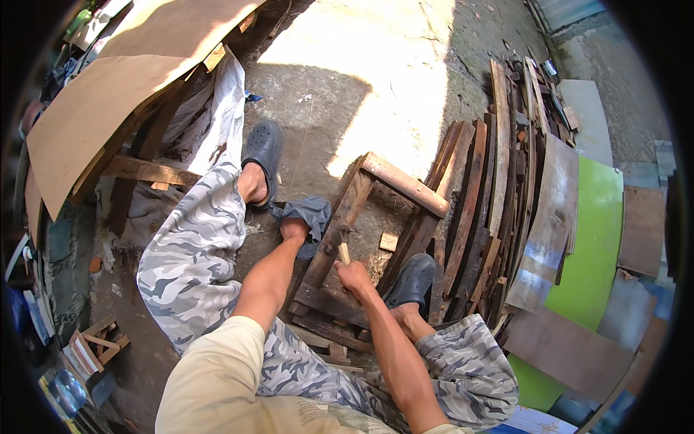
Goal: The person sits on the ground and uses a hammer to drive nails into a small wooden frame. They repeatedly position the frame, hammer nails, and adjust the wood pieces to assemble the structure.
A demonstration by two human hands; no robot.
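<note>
My right hand point(352, 278) is closed round the wooden handle of a hammer point(344, 252). The hammer's dark metal head lies over the left rail of a wooden frame point(349, 202), which rests on the ground between my feet. A pale brown rounded crosspiece point(405, 184) spans the frame's far end, and a darker board crosses its near end. To the left of that rail, my left hand point(294, 229) grips a crumpled blue-grey cloth point(315, 213). The cloth hides most of its fingers.
Long wooden strips point(497, 152) are piled along the right, beside sheets and a bright green panel point(589, 224). At the left stands a table topped with brown board point(108, 123). A small wood block point(388, 241) lies inside the frame. My clogs point(264, 155) flank it.
</note>
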